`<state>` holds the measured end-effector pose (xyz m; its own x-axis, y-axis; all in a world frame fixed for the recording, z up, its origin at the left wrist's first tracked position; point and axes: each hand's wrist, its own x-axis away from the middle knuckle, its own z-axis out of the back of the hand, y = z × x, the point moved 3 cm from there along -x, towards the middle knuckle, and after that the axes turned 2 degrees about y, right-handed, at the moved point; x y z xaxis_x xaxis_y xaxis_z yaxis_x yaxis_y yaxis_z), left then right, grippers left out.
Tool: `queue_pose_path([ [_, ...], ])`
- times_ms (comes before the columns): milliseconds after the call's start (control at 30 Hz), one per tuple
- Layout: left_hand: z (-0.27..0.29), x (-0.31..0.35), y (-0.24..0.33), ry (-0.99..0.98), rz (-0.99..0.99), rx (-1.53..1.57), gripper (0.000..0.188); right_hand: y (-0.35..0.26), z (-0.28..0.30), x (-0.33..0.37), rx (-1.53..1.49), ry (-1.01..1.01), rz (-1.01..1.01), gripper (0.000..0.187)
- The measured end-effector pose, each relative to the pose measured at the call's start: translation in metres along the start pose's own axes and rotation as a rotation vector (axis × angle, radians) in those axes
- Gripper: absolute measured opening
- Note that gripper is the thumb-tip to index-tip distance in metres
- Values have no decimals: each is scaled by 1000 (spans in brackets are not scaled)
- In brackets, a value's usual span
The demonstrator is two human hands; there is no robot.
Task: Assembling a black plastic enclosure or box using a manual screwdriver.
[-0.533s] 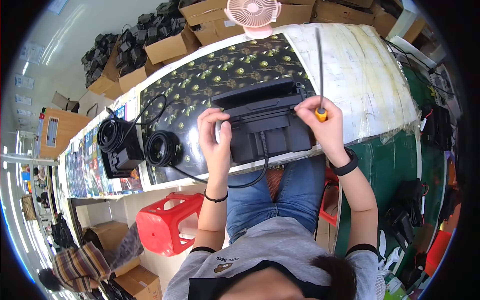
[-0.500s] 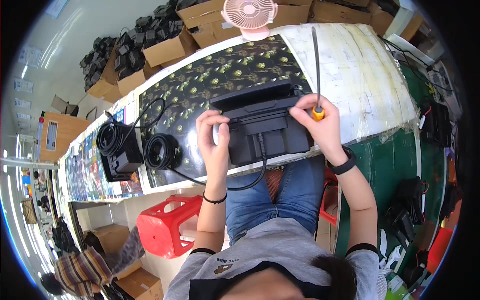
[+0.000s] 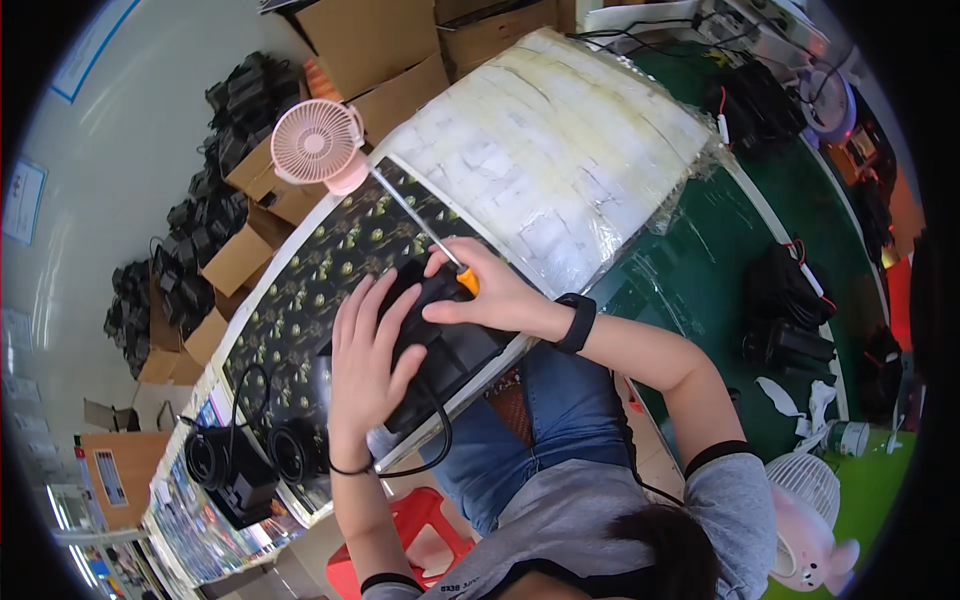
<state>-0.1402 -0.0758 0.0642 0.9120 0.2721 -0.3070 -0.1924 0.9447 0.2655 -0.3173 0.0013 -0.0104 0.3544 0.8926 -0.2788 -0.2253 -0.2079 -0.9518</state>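
A black plastic device (image 3: 455, 358) lies at the table's near edge, partly covered by both hands. From its near side a black cable (image 3: 441, 425) curves away. My left hand (image 3: 365, 370) rests over the device's left part, fingers stretched out and apart. In my right hand (image 3: 495, 292) is a screwdriver (image 3: 468, 281) with a yellow-orange handle, its long shaft pointing away toward the far left. The right thumb and fingers also touch the device's top. Left of the hands, a second black device (image 3: 245, 490) stands beside a coil of black cable (image 3: 291, 452).
A pink fan (image 3: 315, 140) stands at the table's far edge. Beyond it are cardboard boxes (image 3: 375, 45) and heaps of black devices (image 3: 200, 235). Plastic film (image 3: 560, 150) covers the table's right part. A red stool (image 3: 425, 525) sits below; black items (image 3: 785, 300) lie on the green surface at right.
The whole view has turned. My left hand has gone from the device's left edge to lying over it with fingers spread. My right hand keeps the screwdriver and now reaches over the device's top.
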Motion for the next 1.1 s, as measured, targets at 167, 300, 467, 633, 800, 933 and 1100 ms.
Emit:
queue_pose_path([
  [167,-11,10,6,-22,28,-205,61,2,-1,-2,-16,15,89,51],
  [300,-11,11,10,-44,16,-263,65,3,0,-5,-103,-78,87,51],
  [467,-14,9,13,29,91,-298,74,8,3,-4,-124,-186,53,50],
  [633,-23,-21,41,2,-63,12,82,12,30,-18,3,-176,102,40],
  [800,-37,-23,43,-36,-102,-32,65,20,152,-46,260,316,98,20],
  [933,-33,-17,37,-3,-100,-45,59,39,286,-61,615,893,-85,21],
  [1100,-34,-17,36,1,-109,-13,49,66,455,12,1227,1054,-322,44],
])
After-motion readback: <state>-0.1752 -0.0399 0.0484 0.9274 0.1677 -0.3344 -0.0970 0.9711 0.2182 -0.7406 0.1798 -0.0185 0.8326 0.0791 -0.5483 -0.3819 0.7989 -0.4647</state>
